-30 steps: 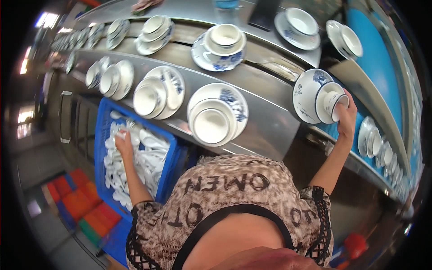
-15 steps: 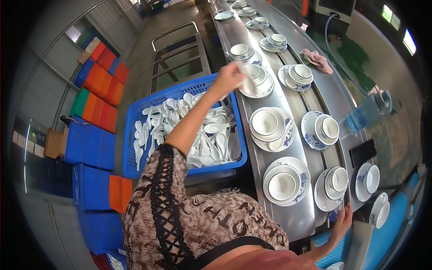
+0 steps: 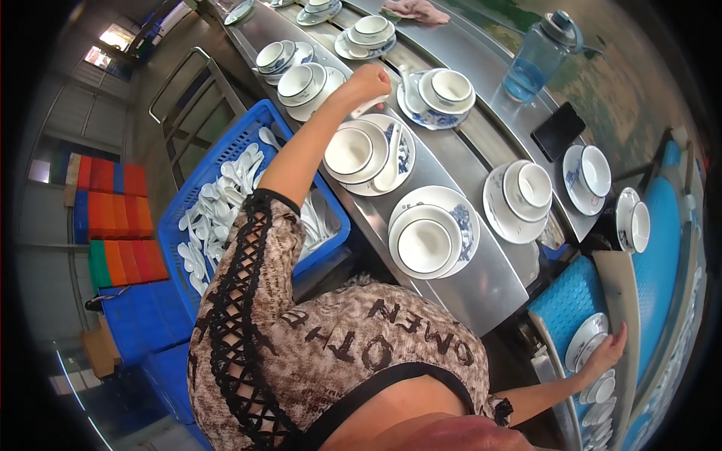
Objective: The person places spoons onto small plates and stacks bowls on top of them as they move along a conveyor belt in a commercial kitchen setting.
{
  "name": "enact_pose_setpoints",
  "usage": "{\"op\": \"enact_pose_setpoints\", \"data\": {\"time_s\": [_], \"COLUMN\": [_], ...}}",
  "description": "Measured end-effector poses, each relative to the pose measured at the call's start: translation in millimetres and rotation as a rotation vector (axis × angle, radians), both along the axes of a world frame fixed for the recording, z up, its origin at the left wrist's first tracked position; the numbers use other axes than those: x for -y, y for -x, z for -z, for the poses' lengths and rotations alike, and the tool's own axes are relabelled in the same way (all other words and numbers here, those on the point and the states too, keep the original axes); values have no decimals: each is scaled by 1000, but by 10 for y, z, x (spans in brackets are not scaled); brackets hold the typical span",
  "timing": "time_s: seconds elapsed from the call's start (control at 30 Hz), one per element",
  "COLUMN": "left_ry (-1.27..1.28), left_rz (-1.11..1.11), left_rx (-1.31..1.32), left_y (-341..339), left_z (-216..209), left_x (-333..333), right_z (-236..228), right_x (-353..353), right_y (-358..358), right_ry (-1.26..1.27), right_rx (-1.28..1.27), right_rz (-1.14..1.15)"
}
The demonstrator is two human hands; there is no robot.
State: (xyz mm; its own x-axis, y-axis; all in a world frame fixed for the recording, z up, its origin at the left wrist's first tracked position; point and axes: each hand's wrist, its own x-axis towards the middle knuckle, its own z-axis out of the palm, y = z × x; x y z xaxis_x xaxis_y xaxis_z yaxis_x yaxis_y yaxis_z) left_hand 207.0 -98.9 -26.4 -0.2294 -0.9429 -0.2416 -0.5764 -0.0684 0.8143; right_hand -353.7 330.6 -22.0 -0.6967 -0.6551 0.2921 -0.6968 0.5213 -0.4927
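Note:
My left hand (image 3: pixel 367 84) is closed around a white spoon (image 3: pixel 367 107), held over the steel counter between dish sets. Just nearer, a set of plate, bowl and cup (image 3: pixel 350 150) has a white spoon (image 3: pixel 389 161) lying on it. To the left, under my forearm, a blue crate (image 3: pixel 173 248) holds many loose white spoons (image 3: pixel 218 207). At the lower right my right hand (image 3: pixel 604 355) has its fingers stretched out beside a stacked dish set (image 3: pixel 585 337) on a blue belt (image 3: pixel 565 295); I cannot tell whether it grips the rim.
More dish sets, such as one with a bowl and cup (image 3: pixel 425 240), line the steel counter (image 3: pixel 481 301). A water bottle (image 3: pixel 538 60), a black phone (image 3: pixel 558 131) and a pink cloth (image 3: pixel 416 10) lie toward the far right. A metal trolley (image 3: pixel 180 98) stands beyond the crate.
The view has swung to the right. My left hand, with the spoon, is now lower over the counter. My right hand has moved from the counter's end to the dishes on the blue belt.

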Motion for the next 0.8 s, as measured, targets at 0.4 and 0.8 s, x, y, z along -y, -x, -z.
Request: {"op": "enact_pose_setpoints", "data": {"time_s": [0.4, 0.8], "left_ry": [832, 843], "left_rz": [880, -96], "left_rx": [92, 288], "left_y": [1260, -455], "left_z": [19, -250], "left_x": [-961, -1060], "right_z": [316, 253], "right_x": [-91, 71], "right_y": [531, -296], "right_ry": [-424, -29], "right_rx": [42, 637], "right_rz": [0, -40]}}
